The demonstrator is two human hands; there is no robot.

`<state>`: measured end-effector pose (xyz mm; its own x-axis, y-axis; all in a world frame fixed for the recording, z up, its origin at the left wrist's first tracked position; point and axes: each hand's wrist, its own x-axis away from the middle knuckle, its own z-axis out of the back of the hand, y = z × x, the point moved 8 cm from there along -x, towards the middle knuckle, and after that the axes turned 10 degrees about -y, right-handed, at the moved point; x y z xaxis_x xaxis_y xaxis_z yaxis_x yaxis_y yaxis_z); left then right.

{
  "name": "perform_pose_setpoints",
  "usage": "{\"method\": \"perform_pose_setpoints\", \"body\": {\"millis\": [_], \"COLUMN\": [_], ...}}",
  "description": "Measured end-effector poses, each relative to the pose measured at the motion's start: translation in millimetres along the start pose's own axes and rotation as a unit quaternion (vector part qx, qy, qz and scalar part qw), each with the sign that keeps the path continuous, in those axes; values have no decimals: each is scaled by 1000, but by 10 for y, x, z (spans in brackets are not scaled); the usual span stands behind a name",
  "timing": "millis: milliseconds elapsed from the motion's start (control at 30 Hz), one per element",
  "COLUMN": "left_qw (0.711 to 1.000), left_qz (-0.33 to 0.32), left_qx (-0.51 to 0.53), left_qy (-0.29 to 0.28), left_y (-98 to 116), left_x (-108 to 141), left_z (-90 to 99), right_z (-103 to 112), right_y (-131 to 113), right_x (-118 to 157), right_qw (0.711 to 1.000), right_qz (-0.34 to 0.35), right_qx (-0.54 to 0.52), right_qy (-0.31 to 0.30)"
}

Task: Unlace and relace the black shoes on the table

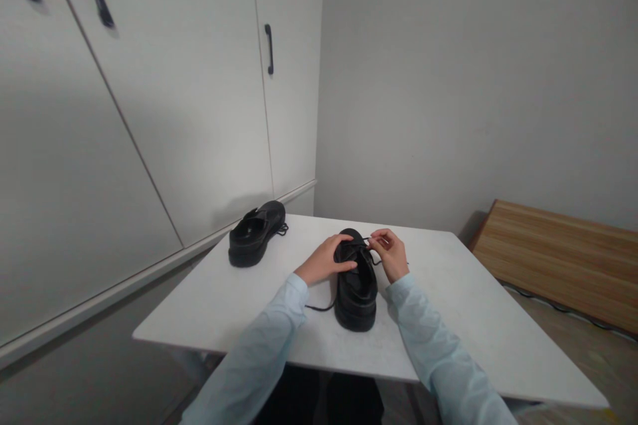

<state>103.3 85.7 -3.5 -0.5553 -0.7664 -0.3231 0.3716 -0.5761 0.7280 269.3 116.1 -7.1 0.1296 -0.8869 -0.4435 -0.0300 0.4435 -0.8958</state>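
Note:
A black lace-up shoe [355,309] stands on the white table in front of me, heel toward me and toe pointing away. My left hand [326,260] grips its left side, fingers over the upper near the toe and thumb over the opening. Just right of the shoe, my right hand [389,254] pinches a black shoelace [367,239] between thumb and forefinger, near the eyelets. A loose lace end [320,309] lies on the table left of the shoe, below my left wrist. Part of the lacing is hidden by my fingers.
A second black shoe [254,237] stands at the table's back left edge, its laces in a small bundle. The white table [448,345] meets white cabinets [199,80] on the left. A wood-grain board [563,259] is beyond its right side.

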Motion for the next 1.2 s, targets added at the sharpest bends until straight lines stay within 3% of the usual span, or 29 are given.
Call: {"method": "perform_pose_setpoints", "body": {"millis": [367,667,900,1067,1200], "left_qw": [1000,1000,1000,999,999], "left_qz": [8,19,27,30,33], "left_qx": [-13,3,8,13,17], "left_qy": [0,4,2,3,2], "left_y": [-28,-15,-47,-56,-41], "left_x": [-5,0,11,15,22], "left_z": [-5,16,12,26,31], "right_z": [26,-10,35,153,282], "right_y": [-64,-57,-82,-49,24], "right_x": [-23,-40,-56,-68,-94], "right_qw": [986,925,908,912,899], "right_qz": [44,61,68,66,34], "right_qx": [154,345,383,389,431], "right_qy": [-44,-148,-154,-108,-68]}}
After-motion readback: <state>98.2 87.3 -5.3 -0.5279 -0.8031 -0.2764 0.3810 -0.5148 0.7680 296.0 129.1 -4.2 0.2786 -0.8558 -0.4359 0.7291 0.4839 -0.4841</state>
